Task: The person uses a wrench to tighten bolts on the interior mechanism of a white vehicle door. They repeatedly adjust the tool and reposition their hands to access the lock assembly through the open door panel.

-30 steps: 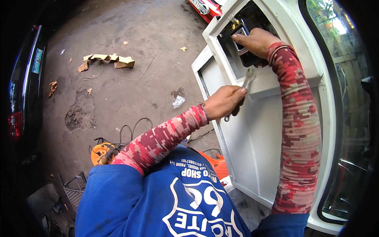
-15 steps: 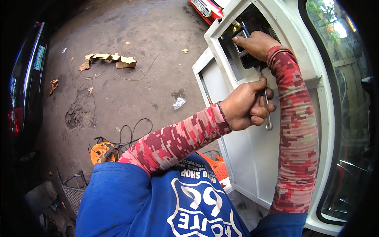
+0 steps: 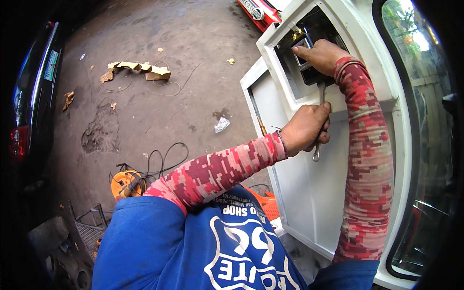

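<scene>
My left hand (image 3: pixel 307 126) is closed around the shank of a silver wrench (image 3: pixel 322 94), thumb lying along it. The wrench's upper end meets the lower edge of a black box-shaped part with a shiny metal rim (image 3: pixel 306 64); the jaw itself is hidden. Its ring end pokes out below my fist. My right hand (image 3: pixel 323 57) grips that black part from the right, thumb across its front and the other fingers mostly hidden. The part sits within a rectangular opening in a white metal panel (image 3: pixel 333 108). A brass-coloured piece (image 3: pixel 296 34) shows at the opening's upper left.
A dark-sealed window (image 3: pixel 427 145) stands right of my right arm. On the concrete floor (image 3: pixel 193 58) lie cut cardboard (image 3: pixel 157 73), crumpled foil (image 3: pixel 222 125) and an orange cable reel (image 3: pixel 126 183) with black cord. A dark vehicle (image 3: pixel 41 92) is at far left.
The wrench has swung, its lower end moving left and its upper end showing more at the black part. My left fingers have closed tighter round it. My right hand keeps its grip.
</scene>
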`<state>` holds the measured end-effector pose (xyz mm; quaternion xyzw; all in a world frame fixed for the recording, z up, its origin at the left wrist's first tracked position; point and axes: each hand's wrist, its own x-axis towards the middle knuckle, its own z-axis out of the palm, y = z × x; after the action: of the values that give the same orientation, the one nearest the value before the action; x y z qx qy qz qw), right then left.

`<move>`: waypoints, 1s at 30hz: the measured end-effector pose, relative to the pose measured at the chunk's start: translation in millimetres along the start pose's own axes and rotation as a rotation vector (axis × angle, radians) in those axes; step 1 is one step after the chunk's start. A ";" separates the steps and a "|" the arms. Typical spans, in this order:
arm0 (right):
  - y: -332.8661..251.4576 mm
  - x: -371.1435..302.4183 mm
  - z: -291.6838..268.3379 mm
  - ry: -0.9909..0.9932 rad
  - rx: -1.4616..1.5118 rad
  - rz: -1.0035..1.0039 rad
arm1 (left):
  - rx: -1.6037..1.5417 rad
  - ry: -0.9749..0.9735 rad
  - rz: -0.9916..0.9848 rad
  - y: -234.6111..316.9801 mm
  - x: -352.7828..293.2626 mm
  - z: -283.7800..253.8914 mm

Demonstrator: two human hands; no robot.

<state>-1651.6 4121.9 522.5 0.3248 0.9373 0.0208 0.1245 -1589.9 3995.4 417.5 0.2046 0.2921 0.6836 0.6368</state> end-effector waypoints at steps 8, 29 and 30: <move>-5.6 -4.0 0.8 0.018 0.046 0.051 | -0.076 -0.124 -0.036 -3.4 -8.3 -9.6; 78.6 115.9 52.1 0.435 0.575 -0.300 | 0.678 1.666 -0.603 -241.7 -342.3 -320.2; 75.8 110.6 48.3 0.469 0.572 -0.344 | 0.560 1.798 -0.670 -262.1 -371.2 -317.1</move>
<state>-1677.7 4247.5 460.4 0.1712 0.9490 -0.1883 -0.1862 -1560.7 3588.7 42.3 -0.3389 0.8586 0.2760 0.2679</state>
